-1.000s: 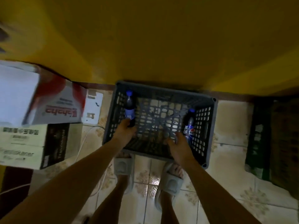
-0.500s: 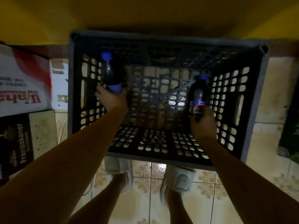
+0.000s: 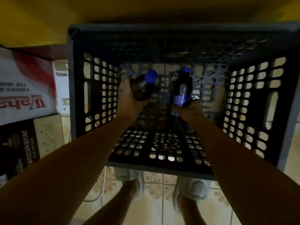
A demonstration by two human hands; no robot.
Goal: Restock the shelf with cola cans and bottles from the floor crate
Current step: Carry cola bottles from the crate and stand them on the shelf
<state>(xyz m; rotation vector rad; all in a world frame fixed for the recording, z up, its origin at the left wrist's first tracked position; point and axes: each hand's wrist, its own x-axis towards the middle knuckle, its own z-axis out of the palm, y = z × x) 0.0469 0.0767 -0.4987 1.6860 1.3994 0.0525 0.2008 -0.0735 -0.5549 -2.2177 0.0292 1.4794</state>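
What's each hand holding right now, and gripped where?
Left hand grips a cola bottle around its body. Right hand grips another bottle low, around the label band.

A white and red carton (image 3: pixel 24 88) sits on a dark beer carton (image 3: pixel 19 148) at the left. A white cable (image 3: pixel 103 181) lies on patterned floor tiles (image 3: pixel 159 207). Pale slippers (image 3: pixel 129 177) are on both feet. A yellow wall (image 3: pixel 146 8) stands behind.

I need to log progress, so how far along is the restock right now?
Done: the crate shows no other cans or bottles, only its bare floor. In hand: the left hand and right hand each hold a cola bottle over it. Left: shelving both; the shelf is not in view.
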